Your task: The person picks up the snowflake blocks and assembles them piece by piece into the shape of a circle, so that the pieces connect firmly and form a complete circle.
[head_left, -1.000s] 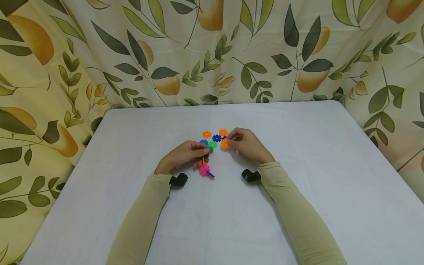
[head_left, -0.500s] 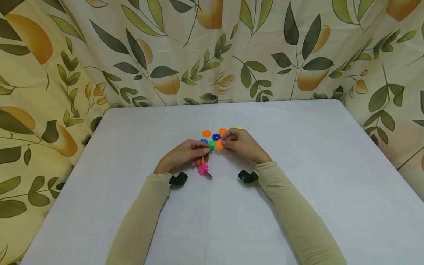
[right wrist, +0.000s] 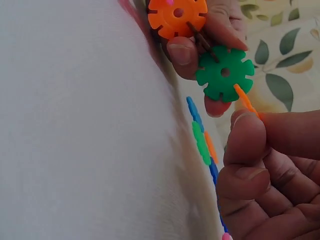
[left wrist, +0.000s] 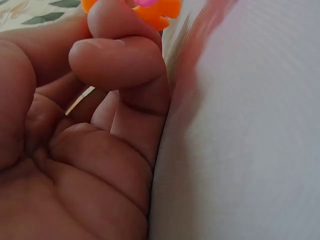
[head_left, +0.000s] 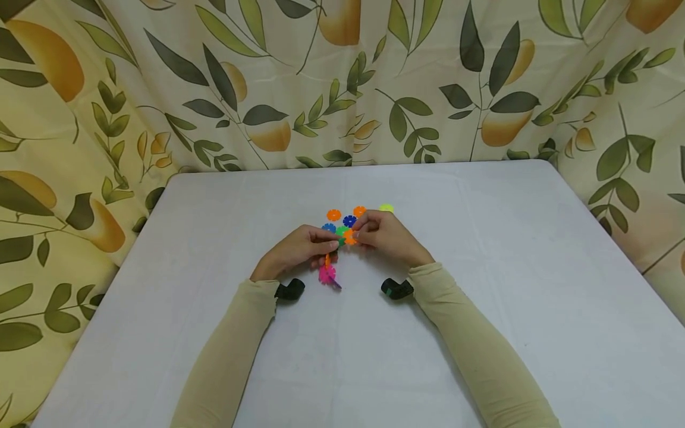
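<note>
In the head view my left hand (head_left: 294,248) grips a chain of notched plastic snowflake discs low over the table. The chain's near end shows a pink disc (head_left: 326,274) and a purple disc (head_left: 335,285). Farther along it, in the right wrist view, come an orange disc (right wrist: 164,19), a brown disc (right wrist: 201,40) seen edge-on and a green disc (right wrist: 212,77). My right hand (head_left: 395,239) pinches another orange disc (right wrist: 247,103) between thumb and finger. That disc stands edge-on, its rim at a notch of the green one.
Loose discs lie just beyond my hands: two orange discs (head_left: 334,215), a dark blue disc (head_left: 350,221), a light blue disc (head_left: 329,228), a light green disc (head_left: 342,230) and a yellow disc (head_left: 386,208). A leaf-patterned curtain (head_left: 407,89) hangs behind the white table (head_left: 481,208).
My right hand has moved left with the orange disc, up to the chain in my left hand. The yellow disc behind it has come into sight. The left hand stays nearly still.
</note>
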`<action>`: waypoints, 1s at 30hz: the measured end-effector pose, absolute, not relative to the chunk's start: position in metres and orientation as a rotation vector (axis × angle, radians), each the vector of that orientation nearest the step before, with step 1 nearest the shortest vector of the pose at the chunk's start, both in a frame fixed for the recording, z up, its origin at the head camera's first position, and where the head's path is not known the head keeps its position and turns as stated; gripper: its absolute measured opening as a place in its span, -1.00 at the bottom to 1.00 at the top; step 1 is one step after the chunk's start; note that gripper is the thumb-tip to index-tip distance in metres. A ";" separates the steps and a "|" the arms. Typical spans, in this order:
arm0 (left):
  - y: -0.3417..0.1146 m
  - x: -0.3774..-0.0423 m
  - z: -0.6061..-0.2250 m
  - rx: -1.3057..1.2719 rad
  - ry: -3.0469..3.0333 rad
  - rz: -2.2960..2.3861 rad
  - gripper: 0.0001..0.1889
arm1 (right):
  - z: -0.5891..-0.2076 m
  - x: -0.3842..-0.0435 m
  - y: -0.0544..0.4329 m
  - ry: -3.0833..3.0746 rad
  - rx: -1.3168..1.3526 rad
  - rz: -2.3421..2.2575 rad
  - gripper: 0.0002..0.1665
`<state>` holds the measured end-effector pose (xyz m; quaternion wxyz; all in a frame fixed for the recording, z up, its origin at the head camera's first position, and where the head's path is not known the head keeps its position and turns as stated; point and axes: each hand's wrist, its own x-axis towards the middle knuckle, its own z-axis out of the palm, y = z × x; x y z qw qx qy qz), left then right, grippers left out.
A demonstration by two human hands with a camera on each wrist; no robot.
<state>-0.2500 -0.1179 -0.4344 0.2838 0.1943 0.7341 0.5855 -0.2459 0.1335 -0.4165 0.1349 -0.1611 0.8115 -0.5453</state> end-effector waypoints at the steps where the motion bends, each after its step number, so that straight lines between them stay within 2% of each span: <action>1: -0.118 -0.250 -0.435 0.511 1.970 1.561 -0.74 | -0.417 -0.245 0.133 2.351 -0.476 -1.578 -0.89; 8: -0.115 -0.250 -0.434 0.502 1.990 1.543 -0.75 | -0.422 -0.244 0.129 2.331 -0.504 -1.620 -0.93; 16: -0.118 -0.253 -0.437 0.555 1.918 1.581 -0.69 | -0.421 -0.243 0.127 2.427 -0.551 -1.628 -0.85; 22: -0.121 -0.252 -0.435 0.542 1.856 1.620 -0.71 | -0.415 -0.247 0.136 2.619 -0.466 -1.603 -0.79; 30: -0.124 -0.253 -0.434 0.537 1.813 1.632 -0.75 | -0.420 -0.254 0.152 2.970 -0.489 -1.112 -0.75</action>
